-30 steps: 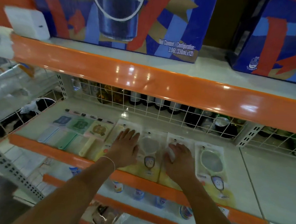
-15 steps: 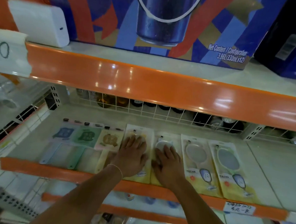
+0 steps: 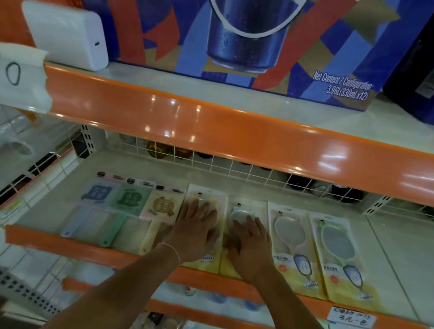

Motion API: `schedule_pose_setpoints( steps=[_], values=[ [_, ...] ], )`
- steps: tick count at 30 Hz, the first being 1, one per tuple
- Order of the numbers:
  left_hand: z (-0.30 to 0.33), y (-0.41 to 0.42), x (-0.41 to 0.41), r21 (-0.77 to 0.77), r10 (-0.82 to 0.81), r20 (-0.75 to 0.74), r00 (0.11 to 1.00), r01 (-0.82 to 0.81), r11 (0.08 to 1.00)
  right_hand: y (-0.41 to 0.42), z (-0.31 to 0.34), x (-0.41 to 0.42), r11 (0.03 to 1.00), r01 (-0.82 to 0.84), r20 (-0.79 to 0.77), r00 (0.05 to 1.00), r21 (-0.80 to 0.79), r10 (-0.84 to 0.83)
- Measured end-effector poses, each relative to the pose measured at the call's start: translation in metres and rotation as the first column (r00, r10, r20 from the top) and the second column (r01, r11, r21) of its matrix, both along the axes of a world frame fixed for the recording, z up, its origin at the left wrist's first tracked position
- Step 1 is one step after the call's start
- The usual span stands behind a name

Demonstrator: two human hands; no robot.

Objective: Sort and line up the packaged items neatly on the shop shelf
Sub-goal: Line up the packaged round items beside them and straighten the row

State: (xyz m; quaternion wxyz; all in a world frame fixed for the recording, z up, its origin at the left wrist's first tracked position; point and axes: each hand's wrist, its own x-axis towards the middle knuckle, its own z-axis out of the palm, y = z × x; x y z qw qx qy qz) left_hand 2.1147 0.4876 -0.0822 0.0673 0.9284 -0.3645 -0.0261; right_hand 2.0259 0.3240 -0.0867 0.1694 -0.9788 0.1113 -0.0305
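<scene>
Since half a second ago my view has closed in on the shelf (image 3: 396, 254) and my hands have hardly shifted; a full second ago the packs on the right lay further apart and askew, and now they sit side by side.

Seven flat packs lie in one row along the front of the shelf. My left hand (image 3: 194, 231) lies palm down, fingers straight and spread, on the fourth pack (image 3: 209, 194), gripping nothing. My right hand (image 3: 250, 242) lies flat in the same way on the fifth pack (image 3: 236, 206), just beside the left hand. Both grips are loose, only pressing. A thin white band (image 3: 173, 250) circles my left wrist.

Right of my hands lie two mirror packs, one pink (image 3: 291, 240) and one green (image 3: 337, 250), edges touching or nearly so. Left of my hands are three brush packs: blue (image 3: 91, 202), green (image 3: 125, 204) and cream (image 3: 161, 209), overlapping slightly.

The shelf's orange lip (image 3: 78, 247) carries a handwritten price tag (image 3: 350, 318) at the right. A white wire grid (image 3: 236, 168) stands behind the row, with dark bottles beyond it. On the shelf above stand a big blue carton (image 3: 244, 39) printed with a can, and a white box (image 3: 68, 35). A paper label (image 3: 13, 75) reading 10 is at the far left.
</scene>
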Motion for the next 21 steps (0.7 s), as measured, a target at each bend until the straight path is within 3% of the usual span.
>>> schedule_pose_setpoints(
  steps=[6, 21],
  values=[
    [-0.007, -0.005, -0.006, 0.035, 0.039, -0.011, 0.999, -0.039, 0.999, 0.002, -0.010, -0.003, 0.995, -0.041, -0.067, 0.997, -0.089, 0.035],
    [-0.005, -0.004, -0.004, 0.043, 0.041, 0.004, 0.999, -0.041, 0.998, 0.003, -0.006, -0.003, 0.995, -0.038, -0.137, 0.990, -0.087, 0.025]
  ],
)
